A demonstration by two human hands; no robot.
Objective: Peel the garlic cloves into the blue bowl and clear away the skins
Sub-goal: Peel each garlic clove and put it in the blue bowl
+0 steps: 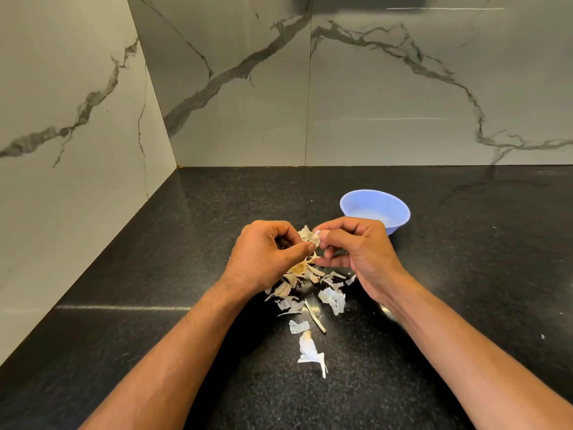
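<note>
Black speckled counter under marble walls, skins strewn.

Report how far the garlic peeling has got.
Done: some skin is already off, since papery skins lie scattered on the black counter below the hands. In hand: the left hand and right hand both pinch a garlic piece and its skin between them. Left: the visible part of the blue bowl shows no cloves, and none of the skins are cleared.
</note>
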